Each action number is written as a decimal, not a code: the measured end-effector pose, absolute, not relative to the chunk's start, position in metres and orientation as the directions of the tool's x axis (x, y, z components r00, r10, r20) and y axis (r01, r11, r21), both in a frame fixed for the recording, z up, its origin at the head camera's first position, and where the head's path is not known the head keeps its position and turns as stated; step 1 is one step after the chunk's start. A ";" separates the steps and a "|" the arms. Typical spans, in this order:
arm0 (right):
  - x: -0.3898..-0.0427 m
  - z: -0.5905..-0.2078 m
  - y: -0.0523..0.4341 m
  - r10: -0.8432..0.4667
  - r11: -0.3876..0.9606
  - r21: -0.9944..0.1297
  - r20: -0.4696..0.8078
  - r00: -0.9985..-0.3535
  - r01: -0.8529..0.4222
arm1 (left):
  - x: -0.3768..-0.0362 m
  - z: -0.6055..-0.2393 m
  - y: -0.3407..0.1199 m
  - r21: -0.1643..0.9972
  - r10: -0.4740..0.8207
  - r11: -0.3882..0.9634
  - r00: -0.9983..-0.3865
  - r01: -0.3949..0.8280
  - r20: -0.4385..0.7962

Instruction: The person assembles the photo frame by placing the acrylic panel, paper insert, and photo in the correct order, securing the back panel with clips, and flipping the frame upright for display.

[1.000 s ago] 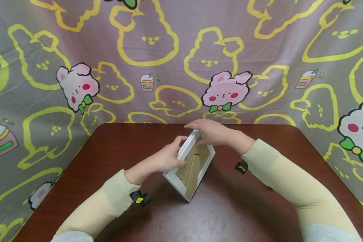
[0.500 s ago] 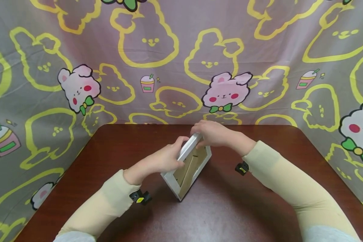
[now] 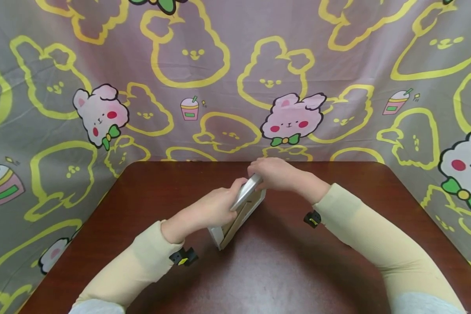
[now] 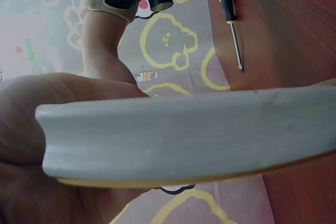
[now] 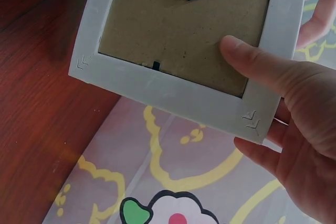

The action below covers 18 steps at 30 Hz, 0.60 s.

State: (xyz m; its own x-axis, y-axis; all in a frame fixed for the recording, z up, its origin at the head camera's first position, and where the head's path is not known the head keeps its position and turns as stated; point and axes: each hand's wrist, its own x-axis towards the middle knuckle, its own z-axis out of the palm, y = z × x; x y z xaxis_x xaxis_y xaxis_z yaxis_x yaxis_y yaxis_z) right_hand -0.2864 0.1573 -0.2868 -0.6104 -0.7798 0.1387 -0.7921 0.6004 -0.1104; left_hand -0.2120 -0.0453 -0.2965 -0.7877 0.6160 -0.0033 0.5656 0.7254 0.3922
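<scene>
Both hands grip the frame (image 3: 239,209) upright on edge: left hand (image 3: 213,208) clamps its side, right hand (image 3: 274,174) pinches the top corner. Loosen either and it could tip flat onto the table (image 3: 282,270).

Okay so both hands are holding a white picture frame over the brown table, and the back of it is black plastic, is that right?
Not quite. Both hands, left hand and right hand, do hold the white picture frame over the brown table, but its back is brown cardboard, not black plastic. The right wrist view shows this plainly.
</scene>
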 end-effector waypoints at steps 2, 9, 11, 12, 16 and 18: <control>-0.287 -0.288 0.157 -0.793 0.587 -0.088 0.135 -0.594 -0.805 | -0.211 -0.296 -0.045 0.374 0.620 0.729 -0.785 0.574 -0.005; -0.288 -0.297 0.158 -0.811 0.563 -0.053 0.157 -0.564 -0.825 | -0.210 -0.297 -0.045 0.304 0.637 0.727 -0.770 0.616 0.037; -0.288 -0.298 0.158 -0.810 0.562 -0.053 0.164 -0.562 -0.825 | -0.209 -0.298 -0.045 0.295 0.637 0.730 -0.770 0.617 0.034; -0.288 -0.299 0.158 -0.811 0.561 -0.052 0.168 -0.560 -0.827 | -0.210 -0.298 -0.045 0.294 0.636 0.731 -0.771 0.616 0.033; -0.288 -0.299 0.160 -0.813 0.554 -0.047 0.183 -0.553 -0.831 | -0.210 -0.299 -0.045 0.282 0.634 0.735 -0.773 0.617 0.039; -0.288 -0.299 0.161 -0.814 0.547 -0.053 0.198 -0.546 -0.836 | -0.211 -0.299 -0.045 0.270 0.632 0.738 -0.774 0.618 0.043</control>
State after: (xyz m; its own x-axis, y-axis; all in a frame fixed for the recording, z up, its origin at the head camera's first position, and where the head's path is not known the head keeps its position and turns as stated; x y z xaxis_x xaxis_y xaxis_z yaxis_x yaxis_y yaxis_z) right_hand -0.2884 0.1608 -0.2991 -0.5456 -0.8144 0.1977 -0.8355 0.5468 -0.0532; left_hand -0.2106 -0.0455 -0.2986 -0.7738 0.6320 0.0426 0.6180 0.7384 0.2700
